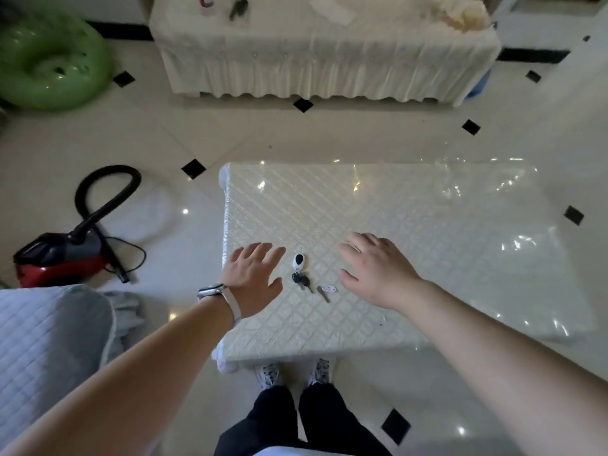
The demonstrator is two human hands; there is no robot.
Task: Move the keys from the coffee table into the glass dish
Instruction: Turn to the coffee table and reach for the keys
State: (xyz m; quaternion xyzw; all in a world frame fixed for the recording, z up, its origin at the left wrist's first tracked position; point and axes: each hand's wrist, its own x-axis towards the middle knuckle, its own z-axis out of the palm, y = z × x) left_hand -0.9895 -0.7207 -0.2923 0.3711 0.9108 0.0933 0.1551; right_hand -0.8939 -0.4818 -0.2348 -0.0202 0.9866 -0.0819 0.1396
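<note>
A bunch of keys (302, 280) with a white-and-black fob lies on the coffee table (427, 232), which has a quilted white cover under clear plastic. A single key with a white tag (325, 290) lies just right of the bunch. My left hand (255, 276) hovers flat to the left of the keys, fingers apart, holding nothing. To the right of the keys my right hand (378, 269) is likewise spread and empty. I see no glass dish in this view.
A red vacuum cleaner (61, 255) with a black hose stands on the tiled floor at left. A green inflatable ring (49, 60) lies far left. A cloth-draped long table (322, 51) holds small items at the back. A grey quilted cushion (42, 350) is at my near left.
</note>
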